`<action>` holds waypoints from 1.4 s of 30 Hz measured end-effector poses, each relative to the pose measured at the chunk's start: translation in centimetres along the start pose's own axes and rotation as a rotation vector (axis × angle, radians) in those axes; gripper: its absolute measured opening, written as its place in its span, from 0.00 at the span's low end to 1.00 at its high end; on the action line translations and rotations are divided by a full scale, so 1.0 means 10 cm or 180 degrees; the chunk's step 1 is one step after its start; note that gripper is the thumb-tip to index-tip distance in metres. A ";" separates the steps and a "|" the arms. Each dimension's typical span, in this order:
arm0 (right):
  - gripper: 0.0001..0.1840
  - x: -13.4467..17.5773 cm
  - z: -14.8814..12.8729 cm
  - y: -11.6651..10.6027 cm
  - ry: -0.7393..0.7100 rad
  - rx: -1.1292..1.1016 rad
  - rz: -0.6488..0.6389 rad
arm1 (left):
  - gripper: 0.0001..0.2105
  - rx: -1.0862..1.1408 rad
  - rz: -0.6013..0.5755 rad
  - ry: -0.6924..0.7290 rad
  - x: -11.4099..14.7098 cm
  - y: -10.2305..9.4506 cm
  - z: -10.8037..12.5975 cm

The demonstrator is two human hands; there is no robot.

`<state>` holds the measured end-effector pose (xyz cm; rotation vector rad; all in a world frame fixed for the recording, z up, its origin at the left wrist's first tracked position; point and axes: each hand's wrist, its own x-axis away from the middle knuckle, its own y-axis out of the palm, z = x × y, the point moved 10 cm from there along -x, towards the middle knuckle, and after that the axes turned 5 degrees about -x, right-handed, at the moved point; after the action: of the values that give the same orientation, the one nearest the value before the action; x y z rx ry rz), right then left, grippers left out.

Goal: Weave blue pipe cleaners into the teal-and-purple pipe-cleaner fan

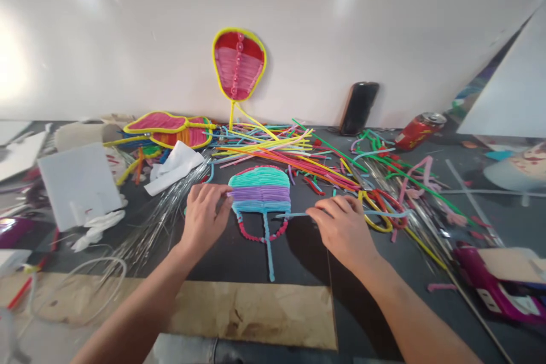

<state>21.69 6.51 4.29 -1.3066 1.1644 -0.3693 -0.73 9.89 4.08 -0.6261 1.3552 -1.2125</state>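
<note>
On the dark table before me lies a fan-shaped pipe-cleaner piece [260, 190], filled with bands of mint green, purple and light blue. Its red edging continues below as a bare loop, and a light blue stem points towards me. My left hand [205, 215] pinches the piece's left edge between thumb and fingers. Between the closed fingers of my right hand [343, 226] runs a light blue pipe cleaner [296, 215]; its left end lies at the lower right edge of the piece, and its other end extends right past the hand.
Loose coloured pipe cleaners [273, 151] are heaped behind the piece. A finished yellow-rimmed shape [239, 62] leans against the wall. Rightward are scissors [386, 210], a phone [360, 107], a red can [420, 131] and a magenta glue gun [490, 284]. Silvery wires [160, 216] spread at left.
</note>
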 end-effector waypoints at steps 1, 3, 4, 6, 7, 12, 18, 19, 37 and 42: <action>0.12 0.00 0.01 0.02 0.0009 -0.0041 -0.0022 | 0.15 -0.0038 -0.0017 -0.0020 0.02 0.03 -0.02; 0.11 -0.01 0.01 0.05 0.0011 -0.0120 -0.0052 | 0.23 -0.0166 -0.0231 0.0041 0.05 0.17 -0.02; 0.11 -0.01 0.01 0.07 0.0010 -0.0151 -0.0057 | 0.28 -0.0249 -0.0401 0.0098 0.08 0.27 -0.01; 0.10 -0.01 -0.01 0.11 -0.0001 -0.0192 -0.0061 | 0.32 -0.0421 -0.0728 0.0203 0.13 0.45 0.01; 0.10 -0.02 -0.02 0.13 -0.0004 -0.0204 -0.0076 | 0.33 -0.0484 -0.0846 0.0242 0.16 0.52 0.01; 0.09 -0.01 -0.01 0.18 -0.0002 -0.0246 -0.0121 | 0.31 -0.0317 -0.1007 0.0249 0.15 0.59 -0.01; 0.10 0.04 0.13 0.17 0.0282 -0.0326 0.0150 | 0.20 -0.0047 -0.0938 -0.0107 0.03 0.24 -0.11; 0.09 0.06 0.15 0.17 0.0387 -0.0386 0.0163 | 0.21 -0.0158 -0.1108 -0.0128 0.05 0.24 -0.10; 0.26 0.37 0.22 0.87 0.3333 -0.4946 -0.0839 | 0.12 0.3089 -0.1727 -0.2001 0.26 0.62 -0.15; 0.18 0.31 0.16 0.90 0.3361 -0.5427 -0.0669 | 0.12 0.4109 -0.1772 -0.2095 0.33 0.67 0.05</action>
<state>20.97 7.66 -5.23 -2.8831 2.4375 -0.1206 0.94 8.91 -3.19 -0.3607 -0.2909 -1.7812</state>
